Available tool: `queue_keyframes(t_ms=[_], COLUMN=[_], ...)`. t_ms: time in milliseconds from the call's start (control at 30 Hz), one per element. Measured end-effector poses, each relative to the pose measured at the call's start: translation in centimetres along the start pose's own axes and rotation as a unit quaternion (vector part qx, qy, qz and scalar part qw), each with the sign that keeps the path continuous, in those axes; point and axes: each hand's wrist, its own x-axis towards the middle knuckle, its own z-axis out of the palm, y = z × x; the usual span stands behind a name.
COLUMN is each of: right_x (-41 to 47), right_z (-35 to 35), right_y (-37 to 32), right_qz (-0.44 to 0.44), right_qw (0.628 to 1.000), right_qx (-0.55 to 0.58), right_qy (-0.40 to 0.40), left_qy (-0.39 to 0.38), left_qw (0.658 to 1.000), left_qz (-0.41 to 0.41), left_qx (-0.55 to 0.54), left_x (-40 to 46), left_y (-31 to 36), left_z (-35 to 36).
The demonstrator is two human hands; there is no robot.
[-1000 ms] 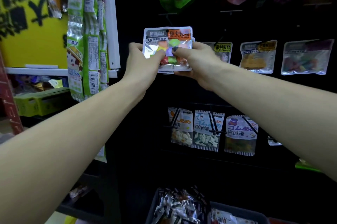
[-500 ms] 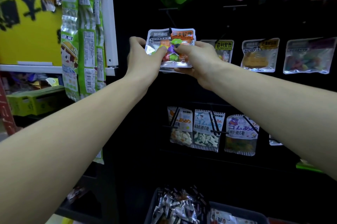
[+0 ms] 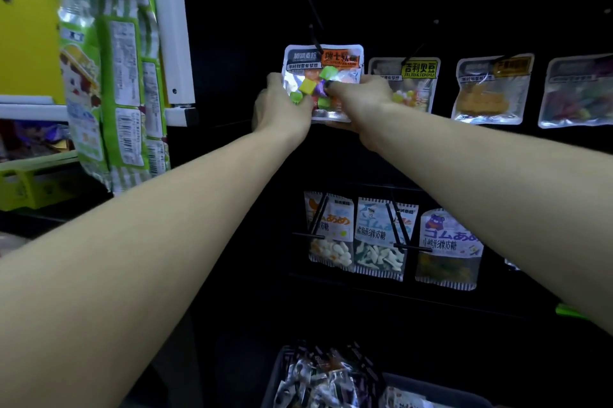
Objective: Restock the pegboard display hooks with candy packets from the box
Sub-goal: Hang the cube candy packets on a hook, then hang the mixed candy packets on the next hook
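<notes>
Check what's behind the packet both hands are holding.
Black pegboard and a black hook crossing the colourful candy packet top. Whether other packets hang behind it is hidden.

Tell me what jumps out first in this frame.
Both hands, left and right, hold a candy packet against the black pegboard at upper centre, with a hook at its top edge. To its right hangs a row of packets. At the bottom edge sits the box of packets.
</notes>
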Motion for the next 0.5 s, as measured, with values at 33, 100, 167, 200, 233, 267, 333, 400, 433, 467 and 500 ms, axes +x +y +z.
queue_keyframes(t_ms=[33,100,167,200,233,267,333,400,433,467,500], right_x=[0.2,0.5,0.5,0.3,-0.2,-0.7,-1.9,-3.4,-4.2,-5.1,-6.1], right_z=[0.0,-0.1,-0.4,-0.6,-0.9,-1.2,-2.2,-3.5,-4.4,-5.3,-6.3], right_y=[0.2,0.5,0.6,0.6,0.6,0.7,1.2,1.8,2.1,2.5,2.8], right_qz=[-0.001,0.001,0.01,0.018,0.029,0.038,0.045,0.05,0.044,0.038,0.031], right_qw=[1.0,1.0,1.0,1.0,0.999,0.999,0.998,0.997,0.997,0.995,0.995], right_qx=[-0.006,-0.011,-0.006,0.005,0.017,0.02,-0.004,-0.037,-0.062,-0.084,-0.097], right_qy=[0.004,0.005,-0.001,-0.007,-0.015,-0.025,-0.034,-0.036,-0.032,-0.027,-0.024], left_qy=[-0.007,-0.019,-0.025,-0.027,-0.03,-0.033,-0.037,-0.04,-0.04,-0.039,-0.038], left_qw=[1.0,1.0,1.0,0.999,0.999,0.999,0.999,0.999,0.998,0.998,0.998], left_qz=[-0.005,-0.014,-0.019,-0.021,-0.023,-0.024,-0.025,-0.03,-0.035,-0.04,-0.039], left_qx=[0.0,-0.001,0.0,-0.001,0.0,0.003,0.011,0.02,0.023,0.023,0.02], left_x=[0.2,0.3,0.2,0.0,-0.3,-0.8,-1.9,-3.4,-4.4,-5.5,-6.7], left_y=[-0.1,-0.2,-0.3,-0.4,-0.5,-0.7,-0.8,-0.5,-0.2,0.1,0.3], left_z=[0.3,0.8,1.0,1.1,1.0,1.0,0.6,0.0,-0.4,-0.7,-0.9])
